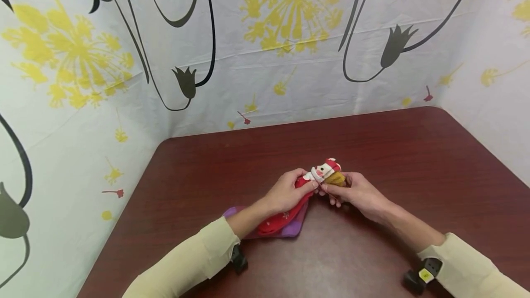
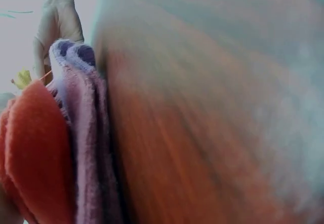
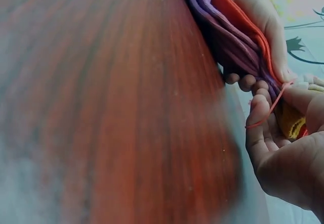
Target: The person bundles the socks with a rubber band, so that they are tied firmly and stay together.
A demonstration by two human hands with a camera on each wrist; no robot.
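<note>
My left hand grips a bundle of knitted socks near the upper end. On top is a red sock with small white snowflakes and a Santa figure. Under it lie purple socks, whose folded layers show in the right wrist view. Mustard-yellow fabric sticks out at the bundle's top, beside the Santa. My right hand is at that end, close to the left fingers. Between its thumb and fingers it pinches a thin red cord that runs to the bundle. How far the cord goes round is hidden.
The bundle is over a dark reddish-brown wooden table with rounded far corners. White cloth printed with yellow and grey flowers hangs behind and beside it. A black device is strapped on each wrist.
</note>
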